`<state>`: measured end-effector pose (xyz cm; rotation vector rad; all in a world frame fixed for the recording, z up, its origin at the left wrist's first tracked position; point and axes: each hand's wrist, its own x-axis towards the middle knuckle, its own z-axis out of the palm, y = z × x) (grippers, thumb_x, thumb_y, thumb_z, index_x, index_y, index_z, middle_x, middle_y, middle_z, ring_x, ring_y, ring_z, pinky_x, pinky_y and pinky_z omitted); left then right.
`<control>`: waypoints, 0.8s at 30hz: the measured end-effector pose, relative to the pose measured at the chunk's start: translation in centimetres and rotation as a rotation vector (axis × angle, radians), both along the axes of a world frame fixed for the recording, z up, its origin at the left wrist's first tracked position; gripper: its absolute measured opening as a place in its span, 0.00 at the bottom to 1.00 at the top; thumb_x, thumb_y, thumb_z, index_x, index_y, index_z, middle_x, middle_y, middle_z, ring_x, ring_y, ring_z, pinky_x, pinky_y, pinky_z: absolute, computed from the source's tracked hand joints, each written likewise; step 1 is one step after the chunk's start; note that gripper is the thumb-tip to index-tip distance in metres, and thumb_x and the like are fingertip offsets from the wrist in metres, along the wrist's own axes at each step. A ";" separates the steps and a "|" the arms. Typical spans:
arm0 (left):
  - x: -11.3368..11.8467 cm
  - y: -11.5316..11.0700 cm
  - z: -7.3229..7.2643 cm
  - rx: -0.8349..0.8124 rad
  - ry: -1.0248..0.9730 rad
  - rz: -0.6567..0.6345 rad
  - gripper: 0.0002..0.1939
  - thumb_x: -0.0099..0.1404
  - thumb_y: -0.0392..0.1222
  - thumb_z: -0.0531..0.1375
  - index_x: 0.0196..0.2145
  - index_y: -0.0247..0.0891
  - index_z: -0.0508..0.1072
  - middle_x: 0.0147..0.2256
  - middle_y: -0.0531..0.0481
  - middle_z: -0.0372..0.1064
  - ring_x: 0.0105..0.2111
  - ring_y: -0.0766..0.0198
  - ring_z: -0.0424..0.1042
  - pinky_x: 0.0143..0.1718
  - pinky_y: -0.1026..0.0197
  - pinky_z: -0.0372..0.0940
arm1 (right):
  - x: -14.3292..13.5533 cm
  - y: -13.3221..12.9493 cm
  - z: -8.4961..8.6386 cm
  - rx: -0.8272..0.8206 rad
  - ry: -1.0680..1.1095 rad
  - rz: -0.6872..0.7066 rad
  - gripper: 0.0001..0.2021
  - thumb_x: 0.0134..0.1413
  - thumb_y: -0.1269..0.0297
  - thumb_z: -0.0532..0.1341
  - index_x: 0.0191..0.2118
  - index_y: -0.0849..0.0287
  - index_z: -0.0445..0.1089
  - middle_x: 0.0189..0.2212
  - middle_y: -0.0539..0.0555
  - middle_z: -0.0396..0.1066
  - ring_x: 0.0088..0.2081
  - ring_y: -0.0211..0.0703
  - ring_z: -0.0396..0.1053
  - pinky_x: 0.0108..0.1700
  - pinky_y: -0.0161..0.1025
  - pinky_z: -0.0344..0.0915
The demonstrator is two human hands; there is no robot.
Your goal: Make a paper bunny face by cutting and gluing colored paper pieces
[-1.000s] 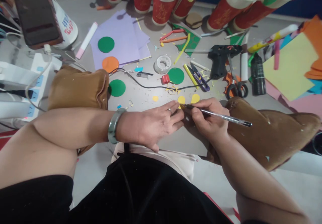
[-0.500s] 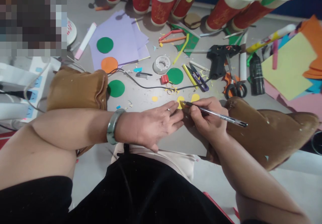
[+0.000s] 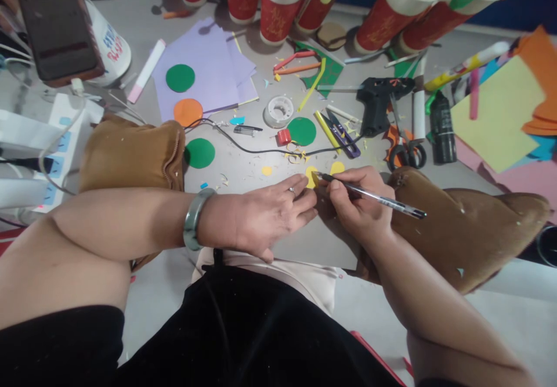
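Note:
My right hand (image 3: 363,204) is closed round a clear pen with a black cap end (image 3: 391,202). The pen's tip touches or hovers just over a small yellow paper piece (image 3: 311,176). Beside it my left hand (image 3: 272,213), with a ring and a bangle, lies palm down on the grey table (image 3: 243,175), its fingers spread a little and their tips at the yellow piece's lower edge. Another yellow piece (image 3: 337,168) lies just above my right hand, and a smaller yellow one (image 3: 267,170) is above my left hand.
Brown cushions (image 3: 130,154) lie under both forearms. Ahead are a tape roll (image 3: 279,112), green circles (image 3: 301,131), a black cable, a knife, scissors (image 3: 407,154) and a black glue gun (image 3: 375,105). Red cups (image 3: 278,18) line the back; coloured paper (image 3: 496,114) lies right.
The view has shifted very slightly. Both hands and the pen hold nearly the same position. A phone at the upper left now shows where that corner was blurred.

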<state>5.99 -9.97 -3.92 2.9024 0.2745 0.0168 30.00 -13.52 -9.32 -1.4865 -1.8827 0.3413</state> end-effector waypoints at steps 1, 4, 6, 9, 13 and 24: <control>0.0 0.0 0.0 -0.004 -0.005 0.000 0.51 0.53 0.64 0.77 0.62 0.25 0.72 0.57 0.29 0.73 0.59 0.37 0.71 0.71 0.39 0.55 | 0.0 0.0 0.0 0.007 0.005 0.002 0.05 0.68 0.57 0.64 0.40 0.50 0.74 0.27 0.50 0.81 0.22 0.44 0.76 0.26 0.40 0.72; 0.0 0.1 -0.1 -0.008 -0.010 -0.003 0.51 0.53 0.64 0.77 0.62 0.24 0.72 0.56 0.29 0.73 0.59 0.38 0.71 0.70 0.39 0.56 | 0.1 0.0 0.0 0.004 -0.015 0.004 0.06 0.68 0.57 0.64 0.40 0.51 0.75 0.29 0.52 0.82 0.23 0.45 0.77 0.26 0.40 0.72; 0.0 0.1 -0.1 0.000 0.000 -0.007 0.50 0.53 0.65 0.76 0.62 0.26 0.72 0.56 0.30 0.74 0.58 0.37 0.70 0.69 0.38 0.57 | 0.1 0.0 0.1 -0.008 -0.045 -0.005 0.07 0.68 0.56 0.63 0.40 0.52 0.75 0.29 0.52 0.82 0.24 0.46 0.77 0.27 0.40 0.72; 0.0 0.1 -0.1 0.015 0.004 -0.007 0.51 0.53 0.66 0.76 0.62 0.26 0.72 0.57 0.30 0.74 0.58 0.37 0.70 0.69 0.38 0.57 | 0.0 0.1 0.2 -0.014 -0.055 -0.020 0.08 0.68 0.54 0.62 0.40 0.51 0.74 0.28 0.53 0.82 0.23 0.46 0.77 0.26 0.41 0.72; 0.0 0.1 0.0 0.023 0.013 -0.017 0.51 0.53 0.65 0.76 0.62 0.24 0.72 0.56 0.29 0.73 0.58 0.37 0.70 0.69 0.39 0.57 | 0.1 0.0 0.1 -0.031 -0.013 -0.020 0.09 0.68 0.53 0.63 0.40 0.51 0.74 0.29 0.53 0.81 0.24 0.47 0.78 0.27 0.41 0.72; 0.1 0.1 0.2 0.019 0.037 -0.025 0.52 0.55 0.66 0.75 0.64 0.23 0.71 0.59 0.27 0.72 0.60 0.37 0.70 0.70 0.40 0.56 | 0.3 -0.2 0.2 -0.103 -0.030 -0.047 0.09 0.68 0.52 0.63 0.40 0.50 0.74 0.28 0.54 0.81 0.25 0.50 0.78 0.29 0.45 0.75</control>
